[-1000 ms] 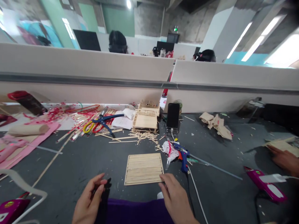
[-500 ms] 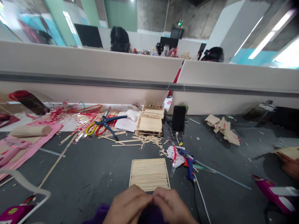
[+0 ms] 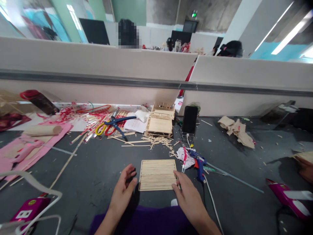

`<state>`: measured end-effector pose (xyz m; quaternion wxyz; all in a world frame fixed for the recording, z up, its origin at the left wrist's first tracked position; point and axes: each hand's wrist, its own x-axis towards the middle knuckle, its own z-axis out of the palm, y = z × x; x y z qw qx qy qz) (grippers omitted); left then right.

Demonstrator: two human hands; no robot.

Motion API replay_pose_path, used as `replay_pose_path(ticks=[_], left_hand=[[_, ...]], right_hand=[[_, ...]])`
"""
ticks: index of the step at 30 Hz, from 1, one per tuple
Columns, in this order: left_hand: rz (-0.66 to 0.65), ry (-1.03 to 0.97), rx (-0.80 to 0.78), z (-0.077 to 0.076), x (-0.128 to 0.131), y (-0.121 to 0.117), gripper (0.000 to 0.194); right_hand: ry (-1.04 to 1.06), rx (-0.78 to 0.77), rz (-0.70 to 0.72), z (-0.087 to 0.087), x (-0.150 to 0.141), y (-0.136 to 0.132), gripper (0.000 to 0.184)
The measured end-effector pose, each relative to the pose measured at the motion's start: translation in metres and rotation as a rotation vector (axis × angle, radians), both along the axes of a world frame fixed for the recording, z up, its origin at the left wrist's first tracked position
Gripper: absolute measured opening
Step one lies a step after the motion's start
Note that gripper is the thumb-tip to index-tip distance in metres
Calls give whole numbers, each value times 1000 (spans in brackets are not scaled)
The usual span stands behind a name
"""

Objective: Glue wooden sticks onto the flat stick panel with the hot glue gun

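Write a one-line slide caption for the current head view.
Right hand at the edge of a flat stick panel, left hand open beside it, blue glue gun nearby.

Left hand [image 3: 124,185] at left, fingers loosely curled, thumb apart. Right hand [image 3: 187,189] at right, thumb and index parted, pointing far-left. Forearms [image 3: 205,223] angle inward from near side.

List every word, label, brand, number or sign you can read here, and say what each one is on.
None can be read.
Green lit sign in the background: too small.
Round yellow-green mark on the magenta power strip at left: too blurred.
White paper beside the stick model: any writing is too faint.
Phone: dark screen, no text visible.
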<state>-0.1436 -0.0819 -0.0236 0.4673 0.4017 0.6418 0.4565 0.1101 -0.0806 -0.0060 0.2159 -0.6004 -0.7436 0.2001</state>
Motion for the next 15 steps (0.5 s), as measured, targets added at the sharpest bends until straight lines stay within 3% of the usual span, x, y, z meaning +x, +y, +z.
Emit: replay_pose_path(ticks=[6, 15], left_hand=[[-106, 11, -56, 1, 1, 8, 66], [-78, -96, -99, 14, 7, 18, 73]], right_hand=[[-107, -39, -67, -4, 2, 7, 43], [-28, -29, -106, -25, 0, 17, 49]])
